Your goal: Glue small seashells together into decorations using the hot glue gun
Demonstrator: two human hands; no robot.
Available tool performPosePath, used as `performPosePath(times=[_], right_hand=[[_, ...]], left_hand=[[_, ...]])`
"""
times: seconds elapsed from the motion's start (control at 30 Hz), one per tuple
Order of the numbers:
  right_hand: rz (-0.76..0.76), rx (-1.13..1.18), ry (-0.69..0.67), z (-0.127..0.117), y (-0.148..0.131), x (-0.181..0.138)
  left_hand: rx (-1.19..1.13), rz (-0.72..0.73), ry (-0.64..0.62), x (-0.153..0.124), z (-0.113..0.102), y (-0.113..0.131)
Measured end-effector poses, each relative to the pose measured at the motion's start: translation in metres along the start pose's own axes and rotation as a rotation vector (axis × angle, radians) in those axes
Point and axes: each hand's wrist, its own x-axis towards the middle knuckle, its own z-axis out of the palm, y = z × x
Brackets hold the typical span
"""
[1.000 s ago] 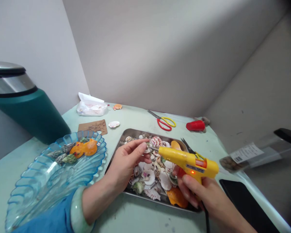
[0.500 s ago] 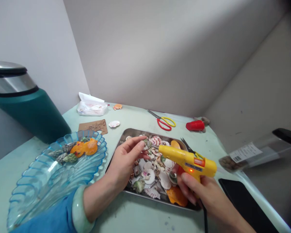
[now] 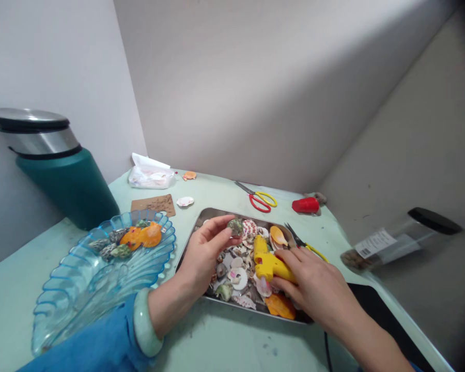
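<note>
Pinched between the thumb and fingers of my left hand (image 3: 208, 251) is a small greenish shell (image 3: 235, 227), raised over the metal tray (image 3: 251, 313). My right hand (image 3: 313, 279) grips the handle of a yellow glue gun (image 3: 269, 263), which lies low across the tray with its nozzle end turned away from me. A clear glue stick pokes out of its rear end. Many shells fill the tray, among them a white ring-shaped one (image 3: 239, 278), a red-striped scallop (image 3: 249, 227) and an orange one (image 3: 280, 306).
At left, a blue clear plate (image 3: 101, 310) holds orange and speckled shells before a green bottle (image 3: 70, 186). Behind lie a brown card (image 3: 151, 204), red-and-yellow scissors (image 3: 259, 200) and a red cup (image 3: 306, 205). A clear jar (image 3: 399, 243) and a black slab (image 3: 366, 299) are at right.
My right hand has swung the glue gun from pointing left at the shell to pointing away, lower over the tray. The left hand keeps the shell, now turned more into view.
</note>
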Motion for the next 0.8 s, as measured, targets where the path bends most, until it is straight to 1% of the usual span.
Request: performPosePath(times=[0.1, 0.17, 0.2, 0.27, 0.37, 0.47, 0.57, 0.67, 0.8], right_hand=[[-0.054, 0.048, -0.066, -0.019, -0.003, 0.004], [-0.046, 0.100, -0.016, -0.032, -0.009, 0.011], [-0.016, 0.141, 0.026, -0.037, -0.014, 0.015], [0.005, 0.267, 0.079, -0.042, -0.024, 0.025], [0.006, 0.375, 0.109, -0.038, -0.038, 0.036], [-0.018, 0.409, 0.112, -0.029, -0.046, 0.040], [-0.036, 0.460, 0.148, -0.023, -0.046, 0.040], [-0.021, 0.527, 0.211, -0.022, -0.044, 0.040], [-0.001, 0.617, 0.248, -0.021, -0.042, 0.040]], left_hand=[[-0.004, -0.002, -0.042, -0.002, 0.002, 0.000], [-0.005, -0.003, -0.081, -0.002, 0.003, 0.000], [-0.006, 0.000, -0.102, -0.003, 0.003, 0.000], [0.001, 0.010, -0.131, -0.003, 0.004, 0.000], [0.032, -0.002, -0.151, -0.002, 0.005, 0.001], [0.061, -0.028, -0.143, -0.002, 0.004, 0.001], [0.076, -0.052, -0.134, -0.001, 0.003, 0.000], [0.088, -0.068, -0.127, -0.001, 0.003, -0.001], [0.111, -0.103, -0.114, -0.002, 0.005, 0.001]])
